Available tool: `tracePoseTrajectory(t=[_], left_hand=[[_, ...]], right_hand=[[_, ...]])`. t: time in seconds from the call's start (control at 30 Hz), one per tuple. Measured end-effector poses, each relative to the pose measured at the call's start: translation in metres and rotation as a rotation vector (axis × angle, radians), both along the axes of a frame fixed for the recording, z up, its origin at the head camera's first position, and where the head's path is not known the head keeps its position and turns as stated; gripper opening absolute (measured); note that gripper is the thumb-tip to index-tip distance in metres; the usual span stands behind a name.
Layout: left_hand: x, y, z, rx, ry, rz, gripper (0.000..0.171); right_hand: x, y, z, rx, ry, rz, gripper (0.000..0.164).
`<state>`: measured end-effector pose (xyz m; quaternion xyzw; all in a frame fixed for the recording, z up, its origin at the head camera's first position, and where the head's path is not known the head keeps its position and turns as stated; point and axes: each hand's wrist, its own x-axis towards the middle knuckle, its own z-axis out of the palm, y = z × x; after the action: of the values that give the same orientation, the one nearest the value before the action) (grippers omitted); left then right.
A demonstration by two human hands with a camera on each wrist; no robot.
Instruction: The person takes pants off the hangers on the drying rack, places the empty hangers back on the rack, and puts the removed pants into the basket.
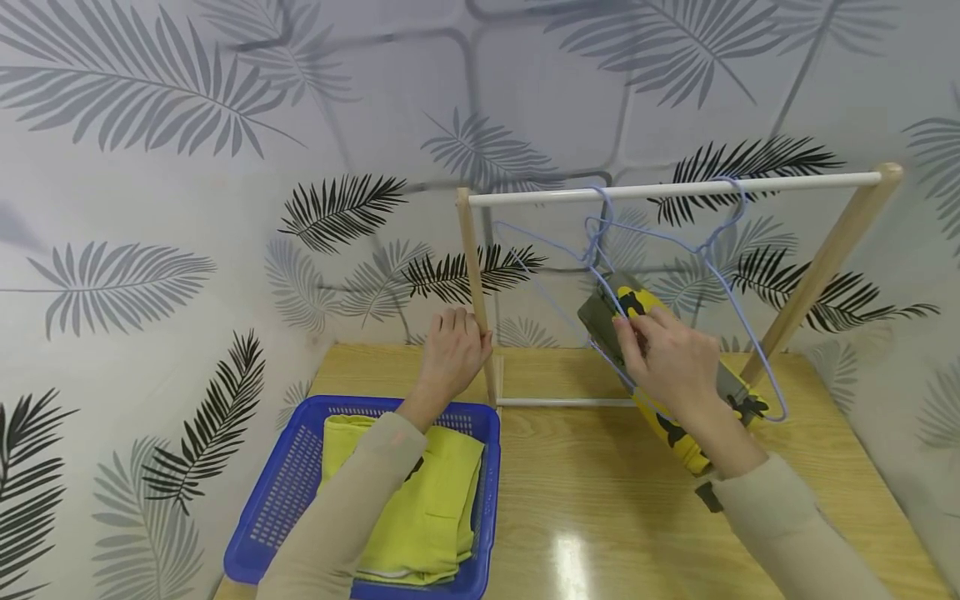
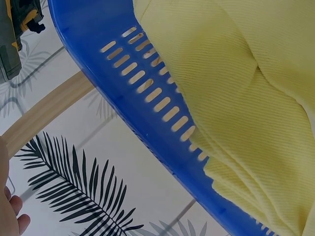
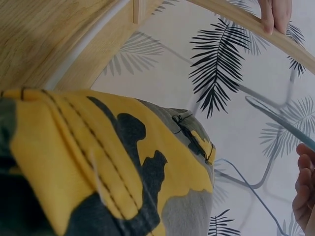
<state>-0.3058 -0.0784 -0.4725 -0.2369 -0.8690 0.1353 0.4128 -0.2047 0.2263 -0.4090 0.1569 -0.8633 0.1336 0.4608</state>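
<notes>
Left hand point(image 1: 452, 354) fingers wrapped round clothes rack point(image 1: 525, 198) post, right hand point(image 1: 670, 358) fingers pinching blue hanger point(image 1: 587, 255), camo garment point(image 3: 133, 162) on it under rack. Looks like garment-on-hanger step; next probably calls for evening drape.

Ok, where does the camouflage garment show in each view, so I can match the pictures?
Head: the camouflage garment is right of centre, partly hidden by the right hand.
Left wrist: only a piece of it, cut off at the top-left corner.
Right wrist: large, across the lower left.
Shared landmark: the wooden post that the left hand grips, left in the left wrist view, top right in the right.
</notes>
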Motion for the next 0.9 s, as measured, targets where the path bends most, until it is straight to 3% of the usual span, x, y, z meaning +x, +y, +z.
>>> tracePoseTrajectory(t=[0.2,0.5,0.9], left_hand=[[-0.001,0.001,0.001,0.009,-0.017,0.000,0.038],[-0.001,0.001,-0.001,0.036,0.005,-0.025,0.038],[-0.001,0.001,-0.002,0.034,0.009,-0.016,0.038]], right_hand=[[0.006,0.008,0.001,-0.023,-0.040,-0.004,0.037],[0.020,0.020,0.004,-0.087,-0.009,-0.013,0.076],[0.029,0.043,0.013,-0.104,0.074,-0.035,0.079]])
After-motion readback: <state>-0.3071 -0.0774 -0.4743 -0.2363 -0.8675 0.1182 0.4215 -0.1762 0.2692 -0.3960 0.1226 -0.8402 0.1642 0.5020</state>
